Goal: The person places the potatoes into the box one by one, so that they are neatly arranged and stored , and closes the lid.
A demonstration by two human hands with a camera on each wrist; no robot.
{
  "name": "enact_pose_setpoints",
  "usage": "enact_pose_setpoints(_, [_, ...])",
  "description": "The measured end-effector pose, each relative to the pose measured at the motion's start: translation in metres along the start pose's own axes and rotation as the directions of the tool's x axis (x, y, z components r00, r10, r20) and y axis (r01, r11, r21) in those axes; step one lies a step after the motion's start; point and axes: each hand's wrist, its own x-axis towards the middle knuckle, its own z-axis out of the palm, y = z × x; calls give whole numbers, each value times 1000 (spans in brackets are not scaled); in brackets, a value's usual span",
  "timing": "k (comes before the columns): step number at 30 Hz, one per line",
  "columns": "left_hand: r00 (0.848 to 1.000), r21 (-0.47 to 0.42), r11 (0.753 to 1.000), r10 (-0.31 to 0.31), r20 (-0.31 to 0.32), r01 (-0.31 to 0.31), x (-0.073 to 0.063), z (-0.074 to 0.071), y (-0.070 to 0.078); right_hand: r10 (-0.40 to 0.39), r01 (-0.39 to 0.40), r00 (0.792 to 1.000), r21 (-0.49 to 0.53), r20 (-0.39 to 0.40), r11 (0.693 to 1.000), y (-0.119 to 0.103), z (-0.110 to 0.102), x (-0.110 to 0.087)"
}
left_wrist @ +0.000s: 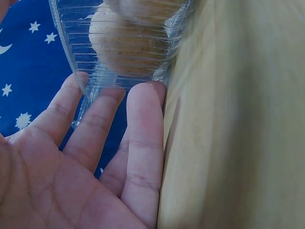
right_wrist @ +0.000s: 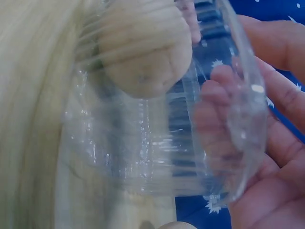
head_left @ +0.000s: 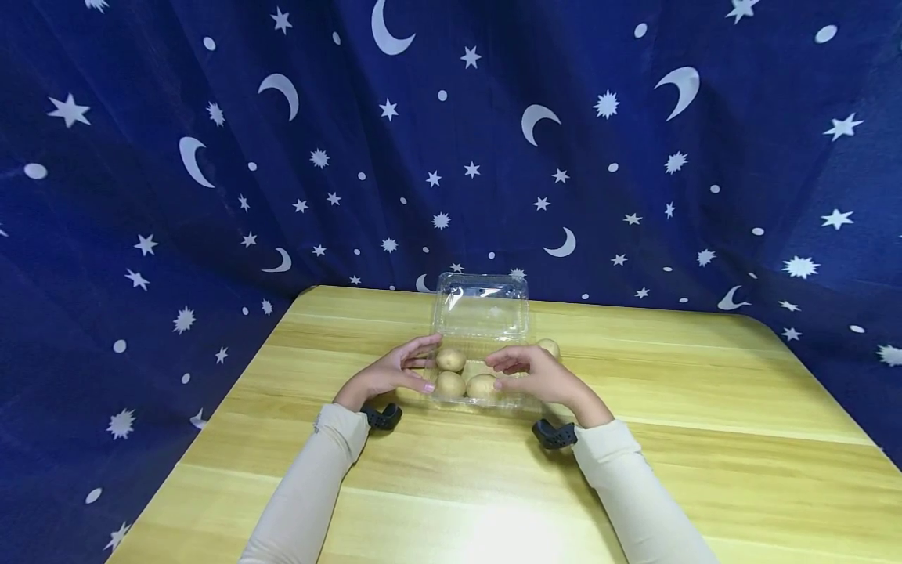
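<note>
A clear plastic clamshell box (head_left: 481, 309) stands on the table with its lid raised and three potatoes in its tray. Two potatoes (head_left: 451, 360) lie along the left side, one behind the other. The third potato (head_left: 482, 386) is at the front, beside the nearer of those. My left hand (head_left: 395, 371) has its straight fingers against the ribbed left wall, seen close in the left wrist view. My right hand (head_left: 539, 376) reaches over the right rim, fingers inside the tray and thumb right at the front potato. Through the wall, the right wrist view shows that potato (right_wrist: 145, 52).
Another potato (head_left: 548, 347) lies outside the box, just behind my right hand. The wooden table (head_left: 437, 486) extends to a dark blue curtain (head_left: 493, 157) with moons and stars behind it. Black bands (head_left: 554, 434) sit at both wrists.
</note>
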Motion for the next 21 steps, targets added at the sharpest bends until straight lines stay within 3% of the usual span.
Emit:
enact_pose_setpoints(3, [1000,0,1000,2,1,-2,0,0,0,-14,16,999,57,-37,998,3,-2,-2])
enact_pose_setpoints(12, [1000,3,1000,11,4,-11,-2,3,2,53,-28,987,163,-152,986,8,-11,-8])
enact_pose_setpoints(21, [1000,0,1000,8,4,-8,-2,2,4,79,-38,980,216,-183,976,13,-20,-11])
